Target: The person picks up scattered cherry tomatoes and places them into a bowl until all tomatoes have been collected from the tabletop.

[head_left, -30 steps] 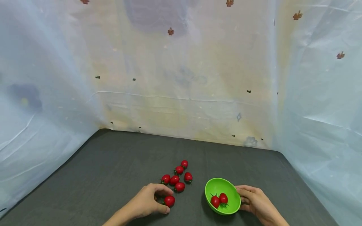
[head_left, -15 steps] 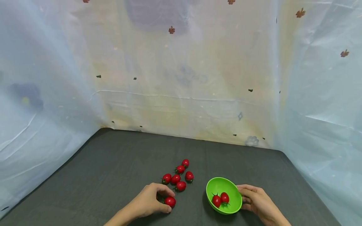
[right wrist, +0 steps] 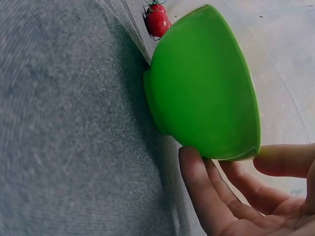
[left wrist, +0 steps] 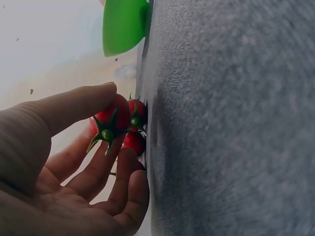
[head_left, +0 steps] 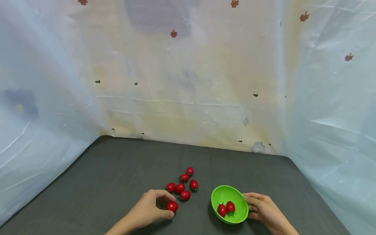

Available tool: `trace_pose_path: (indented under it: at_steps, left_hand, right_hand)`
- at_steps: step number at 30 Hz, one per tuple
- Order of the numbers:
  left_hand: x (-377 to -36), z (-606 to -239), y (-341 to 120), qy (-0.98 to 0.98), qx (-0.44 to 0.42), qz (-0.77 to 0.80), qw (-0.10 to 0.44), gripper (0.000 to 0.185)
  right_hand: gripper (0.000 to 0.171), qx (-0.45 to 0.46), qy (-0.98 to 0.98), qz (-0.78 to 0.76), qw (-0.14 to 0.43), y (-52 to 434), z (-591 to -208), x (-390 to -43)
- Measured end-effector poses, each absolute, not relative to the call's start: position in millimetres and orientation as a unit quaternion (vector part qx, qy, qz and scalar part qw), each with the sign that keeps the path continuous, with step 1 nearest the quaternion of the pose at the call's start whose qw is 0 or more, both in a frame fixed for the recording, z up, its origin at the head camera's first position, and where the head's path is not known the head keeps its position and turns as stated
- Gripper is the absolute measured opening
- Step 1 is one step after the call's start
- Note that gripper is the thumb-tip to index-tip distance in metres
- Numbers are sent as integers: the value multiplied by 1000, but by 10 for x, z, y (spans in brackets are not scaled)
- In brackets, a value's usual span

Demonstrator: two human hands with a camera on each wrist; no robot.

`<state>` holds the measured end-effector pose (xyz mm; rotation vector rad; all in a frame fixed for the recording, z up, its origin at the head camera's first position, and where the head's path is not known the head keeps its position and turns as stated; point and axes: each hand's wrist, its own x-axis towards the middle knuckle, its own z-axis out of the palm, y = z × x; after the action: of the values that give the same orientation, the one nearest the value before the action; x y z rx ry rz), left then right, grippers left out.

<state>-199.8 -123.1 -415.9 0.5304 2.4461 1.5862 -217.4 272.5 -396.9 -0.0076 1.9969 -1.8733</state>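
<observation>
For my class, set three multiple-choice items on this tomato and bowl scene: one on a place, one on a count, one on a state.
1. Where does the green bowl stand?
A. beside the right hand
B. at the far edge of the table
C. on top of the loose tomatoes

2. How many tomatoes lie in the bowl?
A. none
B. two
C. five

3. What is the left hand doing?
A. lying flat, away from everything
B. pinching one tomato
C. lifting the bowl

Answers: 1 A, the right fingers touch its wall; 2 B, the head view shows two tomatoes in the bowl; 3 B, thumb and fingers close round one tomato on the dark table.
</observation>
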Motion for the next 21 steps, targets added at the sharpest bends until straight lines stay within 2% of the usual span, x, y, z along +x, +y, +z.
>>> trace_pose_path:
  at_steps: [21]
  left_hand:
    - [-1957,-4105,-1281,815,154,555,69,33]
  right_hand:
    - [36,-29,704,-676,215,2759,-4005,-2173]
